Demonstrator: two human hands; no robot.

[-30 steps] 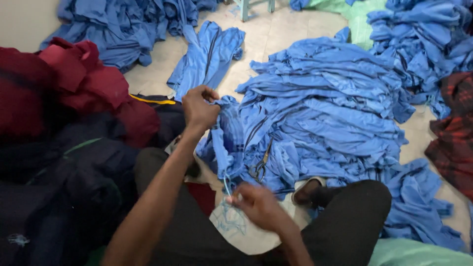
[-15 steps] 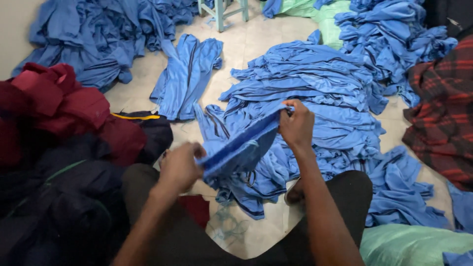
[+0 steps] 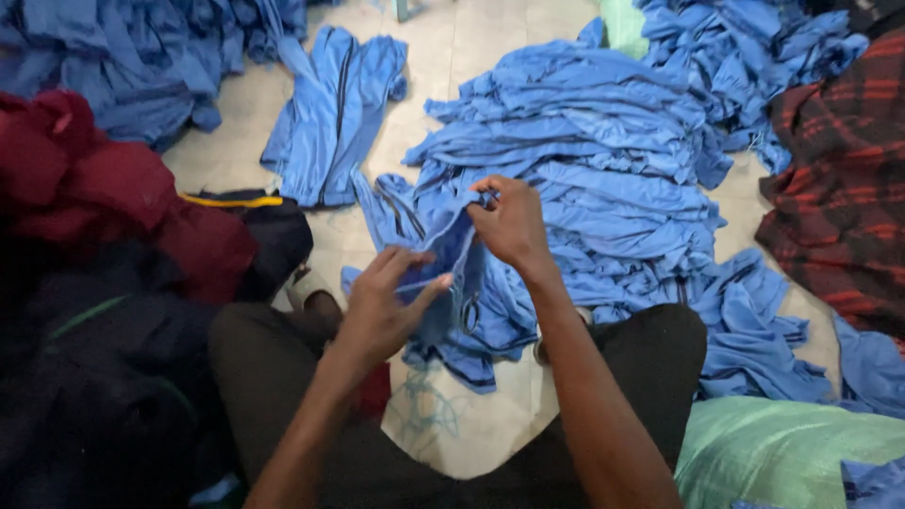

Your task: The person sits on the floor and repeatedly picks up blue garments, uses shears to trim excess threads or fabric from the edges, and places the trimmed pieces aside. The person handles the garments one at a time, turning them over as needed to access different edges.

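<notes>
I sit on a pale floor with my legs apart. A blue garment piece (image 3: 451, 283) with dark trim hangs between my hands over the gap at my knees. My right hand (image 3: 509, 224) pinches its upper edge, fingers closed on the cloth. Lower down and to the left, my left hand (image 3: 385, 303) grips a fold of the same piece between thumb and fingers. Just beyond my hands spreads a large heap of similar blue garments (image 3: 603, 160).
A single blue garment (image 3: 335, 113) lies flat on the floor (image 3: 471, 424) ahead. More blue cloth (image 3: 123, 57) is piled far left. Dark red and black clothes (image 3: 104, 245) are stacked at my left, a red plaid cloth (image 3: 839, 188) lies right, a green sack (image 3: 782, 448) near right.
A second ago my left hand was on the heap and my right hand near my lap. Both then stretched the blue piece out; now they have drawn closer, the piece hanging bunched.
</notes>
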